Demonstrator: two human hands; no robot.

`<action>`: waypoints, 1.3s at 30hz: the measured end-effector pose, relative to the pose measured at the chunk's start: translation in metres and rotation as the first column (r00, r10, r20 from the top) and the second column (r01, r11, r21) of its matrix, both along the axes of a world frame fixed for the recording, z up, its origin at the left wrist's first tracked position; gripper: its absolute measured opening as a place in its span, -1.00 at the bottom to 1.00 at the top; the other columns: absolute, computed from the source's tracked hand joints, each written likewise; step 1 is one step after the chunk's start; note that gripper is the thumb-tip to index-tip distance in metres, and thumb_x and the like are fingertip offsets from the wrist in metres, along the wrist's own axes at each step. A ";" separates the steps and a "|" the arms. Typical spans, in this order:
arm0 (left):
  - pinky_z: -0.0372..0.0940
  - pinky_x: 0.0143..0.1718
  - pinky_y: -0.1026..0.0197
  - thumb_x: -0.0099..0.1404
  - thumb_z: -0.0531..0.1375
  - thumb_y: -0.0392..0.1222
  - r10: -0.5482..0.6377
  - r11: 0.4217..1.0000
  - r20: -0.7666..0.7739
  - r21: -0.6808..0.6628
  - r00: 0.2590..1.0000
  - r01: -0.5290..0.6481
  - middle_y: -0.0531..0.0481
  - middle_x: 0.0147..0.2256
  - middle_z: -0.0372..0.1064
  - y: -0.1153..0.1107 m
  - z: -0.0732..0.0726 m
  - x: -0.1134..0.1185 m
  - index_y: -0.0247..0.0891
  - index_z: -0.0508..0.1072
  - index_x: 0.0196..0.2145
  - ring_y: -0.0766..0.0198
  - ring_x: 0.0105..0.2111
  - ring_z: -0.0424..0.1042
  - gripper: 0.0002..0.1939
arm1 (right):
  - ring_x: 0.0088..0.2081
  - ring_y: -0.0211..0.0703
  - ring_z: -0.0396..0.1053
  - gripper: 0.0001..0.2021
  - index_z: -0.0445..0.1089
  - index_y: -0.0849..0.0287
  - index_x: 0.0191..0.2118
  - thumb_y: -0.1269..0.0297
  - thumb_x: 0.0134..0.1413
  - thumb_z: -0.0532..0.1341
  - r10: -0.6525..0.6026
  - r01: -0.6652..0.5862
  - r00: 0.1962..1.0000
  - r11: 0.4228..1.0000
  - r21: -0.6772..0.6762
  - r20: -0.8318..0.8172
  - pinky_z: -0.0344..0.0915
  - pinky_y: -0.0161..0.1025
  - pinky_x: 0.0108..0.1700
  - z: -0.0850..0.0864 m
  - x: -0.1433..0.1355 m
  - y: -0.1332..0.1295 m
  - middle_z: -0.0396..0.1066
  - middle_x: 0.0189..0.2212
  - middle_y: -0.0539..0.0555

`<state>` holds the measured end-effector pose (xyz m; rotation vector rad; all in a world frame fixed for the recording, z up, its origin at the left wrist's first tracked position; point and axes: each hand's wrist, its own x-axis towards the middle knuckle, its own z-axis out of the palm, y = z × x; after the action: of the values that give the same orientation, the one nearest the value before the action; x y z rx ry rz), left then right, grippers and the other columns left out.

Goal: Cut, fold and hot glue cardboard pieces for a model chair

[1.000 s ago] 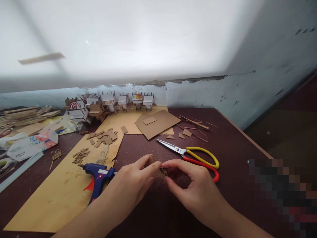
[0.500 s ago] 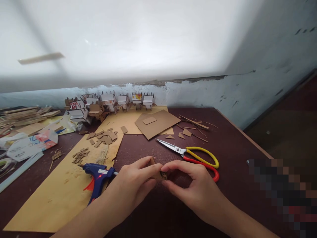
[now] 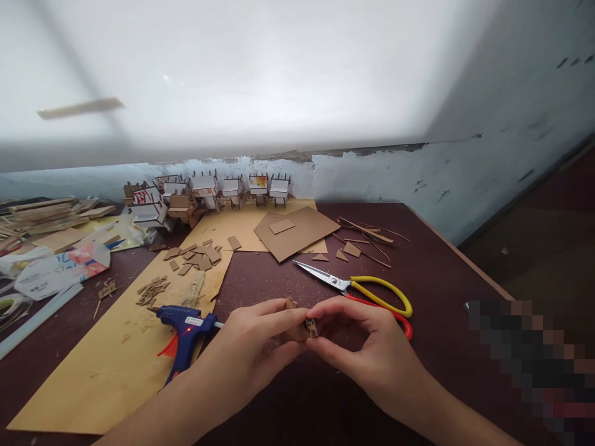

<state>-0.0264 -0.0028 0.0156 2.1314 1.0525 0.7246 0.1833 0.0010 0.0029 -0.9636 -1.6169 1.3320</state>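
Note:
Between my two hands is a small brown cardboard piece (image 3: 310, 327) with dark printing on the side facing me. My left hand (image 3: 264, 334) pinches its left part, with the fingers covering much of it. My right hand (image 3: 357, 331) grips its right edge between thumb and forefinger. Just behind my right hand lie scissors (image 3: 341, 282) with one yellow and one red handle, blades pointing left. To the left of my left hand, a blue glue gun (image 3: 186, 328) rests on its side, its small red light lit and a glue stick in its rear.
Cut cardboard bits (image 3: 199, 255) lie on a yellow sheet (image 3: 93, 365). Behind stand several miniature cardboard chairs (image 3: 232, 188) along the wall. A larger cardboard sheet (image 3: 297, 235), offcut strips (image 3: 367, 229) and stacked wood strips (image 3: 46, 214) are on the dark table (image 3: 446, 347).
Both hands keep hold of the cardboard piece, which has turned slightly so more of its printed face shows. The right hand has shifted a little; the view has moved very slightly.

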 end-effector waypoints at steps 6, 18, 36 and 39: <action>0.27 -0.20 0.30 0.39 0.18 -0.41 -0.028 0.998 -0.021 0.052 0.999 0.029 0.06 -0.16 0.42 0.000 -0.004 -0.004 -0.13 0.48 -0.18 0.29 -0.19 0.45 -0.81 | -0.23 -0.19 0.57 -0.72 0.58 0.06 -0.13 0.54 0.06 0.36 -0.037 0.013 0.992 0.983 0.183 0.124 0.48 -0.32 -0.18 0.001 0.003 0.002 0.63 -0.26 -0.04; 0.43 -0.20 0.20 0.44 0.06 -0.38 0.057 0.963 -0.318 0.267 0.946 0.032 -0.08 -0.02 0.40 0.000 -0.014 -0.004 -0.11 0.40 0.03 0.18 -0.18 0.53 -0.70 | -0.35 -0.20 0.49 -0.97 0.50 0.10 -0.26 0.35 0.16 0.33 -0.057 0.045 0.977 0.997 0.059 0.204 0.41 -0.30 -0.31 -0.004 -0.005 0.000 0.57 -0.38 -0.04; 0.39 -0.21 0.24 0.39 0.04 -0.46 0.002 0.974 -0.253 0.221 0.967 0.056 0.04 -0.08 0.53 0.004 -0.014 -0.010 -0.01 0.41 0.12 0.24 -0.20 0.55 -0.53 | -0.33 -0.15 0.39 -0.80 0.48 0.07 -0.37 0.57 -0.02 0.29 -0.159 -0.010 0.793 0.962 0.274 0.588 0.23 -0.23 -0.29 -0.021 0.002 0.008 0.45 -0.40 -0.04; 0.37 -0.23 0.25 0.44 0.04 -0.40 -0.004 0.976 -0.240 0.210 0.971 0.056 0.05 -0.09 0.52 0.004 -0.015 -0.009 0.01 0.40 0.12 0.26 -0.22 0.54 -0.58 | -0.33 -0.15 0.39 -0.80 0.48 0.07 -0.35 0.56 -0.02 0.30 -0.158 -0.009 0.794 0.963 0.271 0.587 0.22 -0.23 -0.29 -0.021 0.003 0.008 0.45 -0.39 -0.04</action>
<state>-0.0351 0.0014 0.0006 2.4650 1.1039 0.6010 0.1861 0.0089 -0.0186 -1.3599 -2.1383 0.7461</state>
